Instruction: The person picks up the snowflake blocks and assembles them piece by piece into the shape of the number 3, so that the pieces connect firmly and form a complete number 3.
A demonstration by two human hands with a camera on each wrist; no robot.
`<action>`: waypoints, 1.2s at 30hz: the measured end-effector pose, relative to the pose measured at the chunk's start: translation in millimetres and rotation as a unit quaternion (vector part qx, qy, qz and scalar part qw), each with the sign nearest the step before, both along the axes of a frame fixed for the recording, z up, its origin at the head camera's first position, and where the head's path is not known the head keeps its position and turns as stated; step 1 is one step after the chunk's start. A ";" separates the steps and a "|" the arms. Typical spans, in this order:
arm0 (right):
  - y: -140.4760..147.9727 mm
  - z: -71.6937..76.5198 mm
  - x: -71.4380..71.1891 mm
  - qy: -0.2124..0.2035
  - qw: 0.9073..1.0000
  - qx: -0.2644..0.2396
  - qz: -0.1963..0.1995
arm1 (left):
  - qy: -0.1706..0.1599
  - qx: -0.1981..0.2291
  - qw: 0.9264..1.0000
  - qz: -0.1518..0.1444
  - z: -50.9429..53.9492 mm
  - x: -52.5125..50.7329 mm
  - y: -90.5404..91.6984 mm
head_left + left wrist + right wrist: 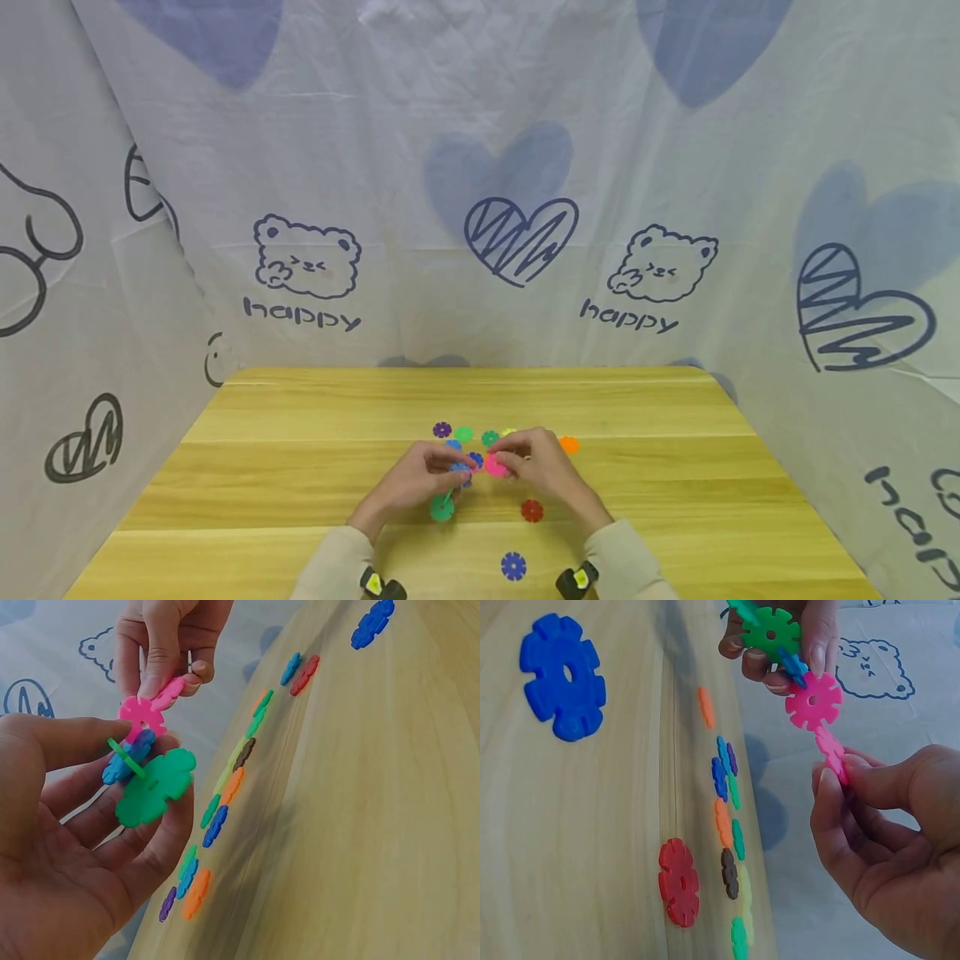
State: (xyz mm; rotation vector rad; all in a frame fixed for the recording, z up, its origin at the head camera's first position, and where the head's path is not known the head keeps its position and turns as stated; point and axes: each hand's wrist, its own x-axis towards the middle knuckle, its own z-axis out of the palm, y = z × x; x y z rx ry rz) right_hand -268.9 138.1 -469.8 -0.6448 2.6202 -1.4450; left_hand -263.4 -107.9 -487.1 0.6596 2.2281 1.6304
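Right wrist: right hand (892, 834), pinch grip on lower pink disc (831, 753)

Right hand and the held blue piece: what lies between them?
In the right wrist view, two joined pink discs lie there, one pinched by the right hand.

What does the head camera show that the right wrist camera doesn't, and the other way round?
Only the head view: the person's pale sleeves and black wrist devices.
Only the right wrist view: a brown disc on the table.
Both: the left hand holding joined discs, the right hand pinching a pink disc, and the red disc.
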 end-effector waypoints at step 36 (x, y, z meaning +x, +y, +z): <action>-12.2 6.4 13.1 0.063 0.996 -0.015 -0.054 | 0.002 0.027 0.993 0.112 8.1 4.7 10.7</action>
